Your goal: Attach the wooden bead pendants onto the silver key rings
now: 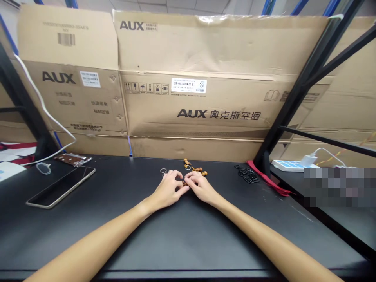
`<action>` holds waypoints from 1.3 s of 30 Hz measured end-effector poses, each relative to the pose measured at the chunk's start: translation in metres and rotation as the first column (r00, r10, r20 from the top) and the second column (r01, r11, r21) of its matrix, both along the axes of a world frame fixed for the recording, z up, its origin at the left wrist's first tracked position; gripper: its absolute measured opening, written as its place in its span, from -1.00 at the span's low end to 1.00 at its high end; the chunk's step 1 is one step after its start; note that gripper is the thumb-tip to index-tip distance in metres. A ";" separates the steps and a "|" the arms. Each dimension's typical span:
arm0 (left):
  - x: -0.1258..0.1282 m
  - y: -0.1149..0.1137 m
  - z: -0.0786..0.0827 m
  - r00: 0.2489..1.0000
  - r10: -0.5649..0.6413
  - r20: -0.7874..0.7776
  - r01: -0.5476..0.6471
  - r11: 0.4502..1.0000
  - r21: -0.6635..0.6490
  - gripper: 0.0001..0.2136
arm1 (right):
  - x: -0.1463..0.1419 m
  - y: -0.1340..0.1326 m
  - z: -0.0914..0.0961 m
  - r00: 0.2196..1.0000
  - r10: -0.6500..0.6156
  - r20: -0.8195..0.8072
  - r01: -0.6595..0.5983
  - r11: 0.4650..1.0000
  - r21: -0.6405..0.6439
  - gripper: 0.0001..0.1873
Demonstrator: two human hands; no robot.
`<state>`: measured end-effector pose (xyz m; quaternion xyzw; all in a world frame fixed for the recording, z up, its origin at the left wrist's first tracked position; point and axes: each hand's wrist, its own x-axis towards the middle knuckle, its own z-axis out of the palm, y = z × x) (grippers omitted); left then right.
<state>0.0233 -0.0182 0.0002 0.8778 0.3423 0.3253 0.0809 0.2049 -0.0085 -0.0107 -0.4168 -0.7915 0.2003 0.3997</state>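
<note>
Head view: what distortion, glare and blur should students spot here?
Head view: wide-angle distortion tilts the black shelf upright; glare sits on the tape atop the cardboard carton; a pixelated patch blurs the right side.

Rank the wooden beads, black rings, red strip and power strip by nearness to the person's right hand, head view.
Right hand:
1. Wooden beads: just ahead
2. Black rings: to the right
3. Red strip: past them
4. Power strip: farthest right

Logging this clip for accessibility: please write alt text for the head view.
The left hand and right hand meet over small wooden beads on a black table, with metal rings and black rings close by. Cardboard AUX boxes stand behind.
</note>
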 end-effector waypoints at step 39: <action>-0.010 0.008 0.012 0.999 -0.014 0.035 0.019 0.990 -0.140 -0.73 | 0.020 0.011 0.001 0.978 -0.205 0.046 0.203 0.978 0.046 -0.60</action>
